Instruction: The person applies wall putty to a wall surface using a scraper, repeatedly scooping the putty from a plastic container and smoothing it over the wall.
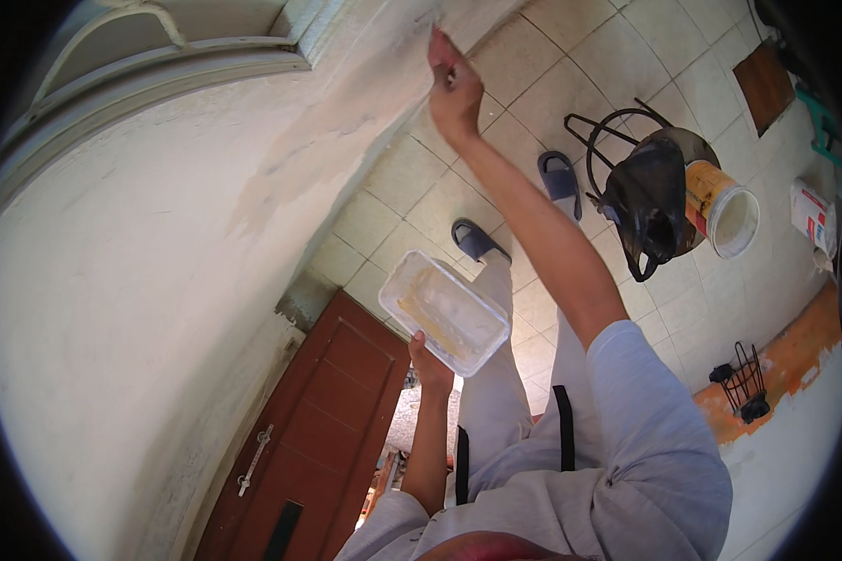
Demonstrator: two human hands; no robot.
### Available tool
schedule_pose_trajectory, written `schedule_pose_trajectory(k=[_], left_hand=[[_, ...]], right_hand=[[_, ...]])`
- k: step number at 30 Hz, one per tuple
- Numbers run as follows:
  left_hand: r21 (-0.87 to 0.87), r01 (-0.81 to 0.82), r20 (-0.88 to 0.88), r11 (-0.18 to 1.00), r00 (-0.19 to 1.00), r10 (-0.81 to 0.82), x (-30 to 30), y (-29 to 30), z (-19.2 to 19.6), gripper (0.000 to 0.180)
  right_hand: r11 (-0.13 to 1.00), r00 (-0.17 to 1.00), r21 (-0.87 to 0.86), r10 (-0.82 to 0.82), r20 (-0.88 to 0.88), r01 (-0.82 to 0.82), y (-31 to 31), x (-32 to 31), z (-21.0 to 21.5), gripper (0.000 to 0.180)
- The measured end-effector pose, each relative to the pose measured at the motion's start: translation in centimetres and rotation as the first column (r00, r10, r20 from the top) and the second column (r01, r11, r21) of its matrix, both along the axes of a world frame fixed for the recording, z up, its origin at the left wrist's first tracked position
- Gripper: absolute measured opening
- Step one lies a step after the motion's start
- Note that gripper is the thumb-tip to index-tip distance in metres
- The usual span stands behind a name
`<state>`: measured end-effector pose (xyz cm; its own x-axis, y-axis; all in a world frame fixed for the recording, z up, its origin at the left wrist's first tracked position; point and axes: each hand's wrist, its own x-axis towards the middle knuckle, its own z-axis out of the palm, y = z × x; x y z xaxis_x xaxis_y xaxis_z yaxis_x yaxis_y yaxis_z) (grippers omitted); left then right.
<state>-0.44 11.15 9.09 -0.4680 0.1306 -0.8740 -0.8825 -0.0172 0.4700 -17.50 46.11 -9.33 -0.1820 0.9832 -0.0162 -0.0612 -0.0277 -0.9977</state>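
Note:
My left hand [428, 365] grips the near edge of a clear, rectangular plastic tub [449, 313], thumb over its rim. Whitish residue and a yellowish patch show inside the tub. Stretched out to the upper middle, my right hand [457, 98] is closed beside the wall [346, 103]. Something small and reddish seems to be at its fingertips, too unclear to name. Darker, damp-looking patches and grey marks run along the wall close to that hand.
A black stool [617, 126] on the right bears a black plastic bag [650, 196] and a tipped orange-and-white bucket [720, 210]. A brown door [318, 421] stands lower left, a window frame [159, 79] upper left. Further right are a white packet [812, 210] and a black wire rack [744, 383].

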Motion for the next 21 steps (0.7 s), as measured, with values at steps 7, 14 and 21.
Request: schedule_pose_trajectory(k=[7, 14, 21], left_hand=[[-0.007, 0.014, 0.008, 1.000, 1.000, -0.014, 0.1, -0.7, -0.3, 0.080], [-0.025, 0.024, 0.014, 0.999, 1.000, -0.024, -0.1, -0.2, -0.7, 0.079], [-0.128, 0.071, -0.011, 0.989, 0.997, -0.073, 0.3, -1.6, -1.2, 0.081]], right_hand=[[0.946, 0.946, 0.082, 0.304, 0.110, -0.313, -4.8, 3.9, 4.7, 0.041], [0.576, 0.972, -0.795, 0.225, -0.069, -0.190, 0.7, 5.8, -10.2, 0.022], [0.515, 0.903, -0.747, 0.159, -0.400, -0.421, 8.7, 0.4, -5.8, 0.022]])
